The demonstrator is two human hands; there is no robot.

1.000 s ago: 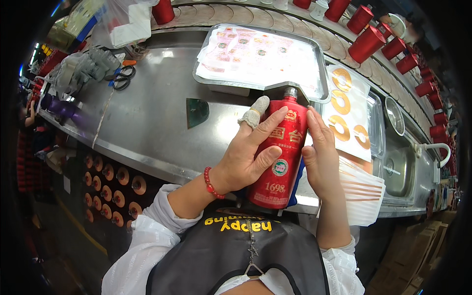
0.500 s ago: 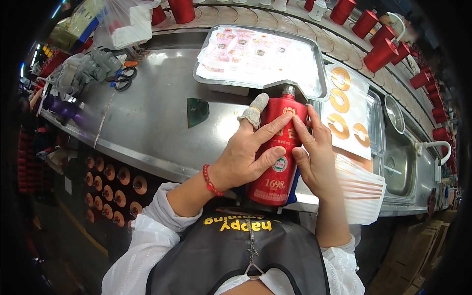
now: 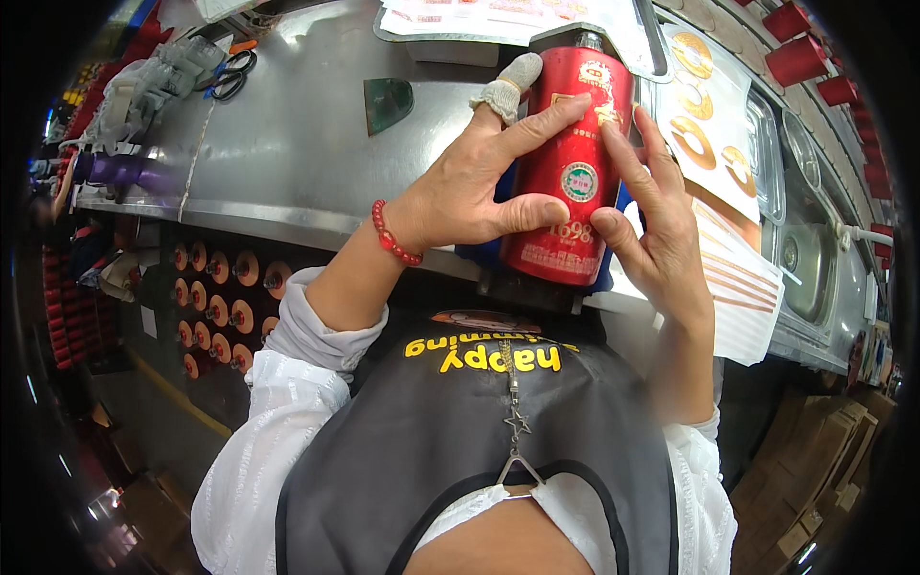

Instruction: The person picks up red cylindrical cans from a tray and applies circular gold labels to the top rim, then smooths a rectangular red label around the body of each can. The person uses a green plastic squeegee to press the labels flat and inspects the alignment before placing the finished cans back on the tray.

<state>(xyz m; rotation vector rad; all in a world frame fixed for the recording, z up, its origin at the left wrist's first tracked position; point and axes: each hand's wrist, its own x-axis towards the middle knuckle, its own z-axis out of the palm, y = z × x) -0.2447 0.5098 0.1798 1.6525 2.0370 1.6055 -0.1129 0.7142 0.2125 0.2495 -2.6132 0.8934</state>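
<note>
A red bottle (image 3: 565, 251) with a silver neck, gold print and a round green-and-white label lies face up, its neck pointing away. Blue padding (image 3: 621, 196) shows along its sides. My left hand (image 3: 460, 182) holds the bottle's left side, its forefinger and thumb across the front. A white cloth finger cover (image 3: 508, 91) is on one of its fingers, beside the bottle's shoulder. My right hand (image 3: 661, 225) rests its forefinger and thumb on the bottle's right edge, with other fingers bent behind. Part of the gold print is hidden under my fingers.
A metal tray (image 3: 450, 36) with printed sheets lies beyond the bottle. Gold ring-shaped stickers (image 3: 692, 142) and striped sheets (image 3: 738, 278) are at right, near a sink (image 3: 810, 264). A dark green scraper-like plate (image 3: 388, 103) and scissors (image 3: 233, 77) lie left on the steel bench.
The view has tilted down, so bench and bottle sit higher in it. My forefingers have drawn apart from the emblem near the neck, the right hand's toward the bottle's edge.
</note>
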